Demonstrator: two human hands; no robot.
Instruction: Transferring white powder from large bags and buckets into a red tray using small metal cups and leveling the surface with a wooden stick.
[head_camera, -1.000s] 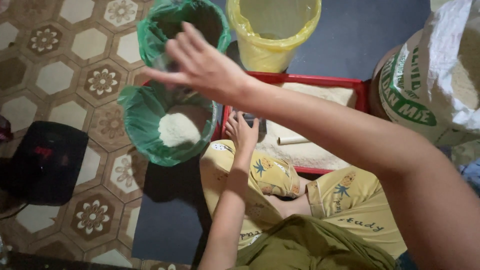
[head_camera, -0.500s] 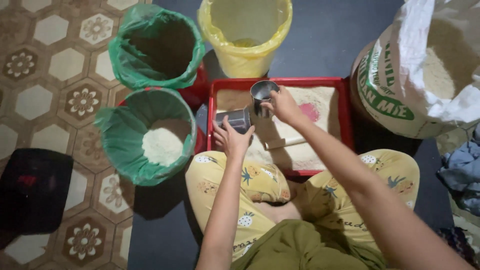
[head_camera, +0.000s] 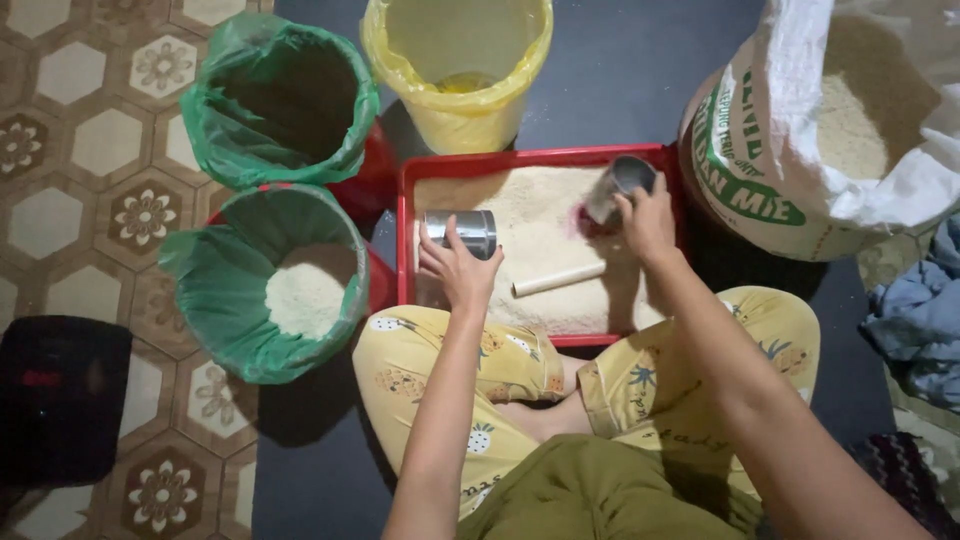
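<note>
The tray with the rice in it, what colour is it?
The tray is red, seen in the head view.

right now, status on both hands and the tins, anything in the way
Left hand on metal tin, lying on its side in red tray. Right hand holds second tin, tipped over the grain. Pale stick lies between the hands.

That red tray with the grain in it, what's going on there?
A person sits cross-legged on the floor behind the red tray, which is spread with pale grain. The left hand grips a metal can lying in the tray; the right hand holds a second metal can, tilted. A green-lined bucket alongside already holds some grain, and an open sack stands at the right.
</note>
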